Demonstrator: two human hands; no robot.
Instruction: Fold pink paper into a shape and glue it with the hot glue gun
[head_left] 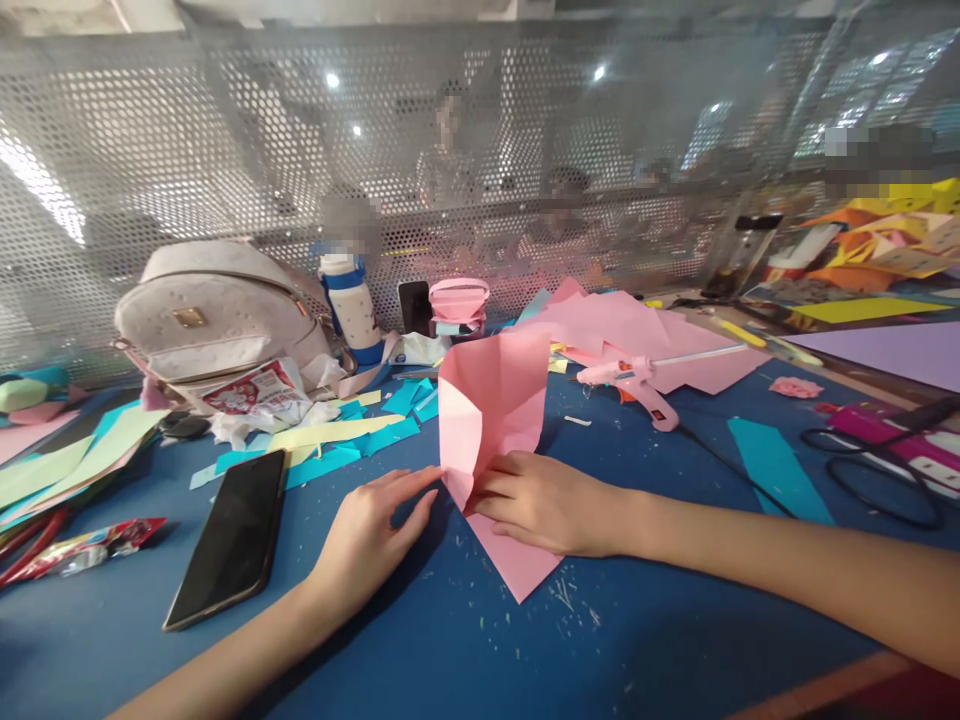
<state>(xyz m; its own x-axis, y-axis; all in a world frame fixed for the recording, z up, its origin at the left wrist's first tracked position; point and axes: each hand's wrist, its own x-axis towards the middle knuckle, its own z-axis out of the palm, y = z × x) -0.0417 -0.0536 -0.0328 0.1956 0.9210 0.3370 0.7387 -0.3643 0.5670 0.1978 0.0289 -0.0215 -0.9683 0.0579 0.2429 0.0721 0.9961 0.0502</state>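
Note:
A pink paper sheet (491, 405) lies on the blue table (450, 640), partly folded, with its far half standing up. My right hand (544, 503) rests flat on the lower part of the sheet, fingers stretched toward the fold. My left hand (371, 530) lies on the table just left of the sheet, fingers extended, the fingertips touching the fold's left edge. Neither hand grips anything.
A black phone (232, 535) lies left of my left hand. A pink glue gun (637, 380), black scissors (874, 470), a beige bag (214, 315), a bottle (351, 305) and many paper scraps sit around. A perforated metal screen (480, 150) closes the back, with people behind it.

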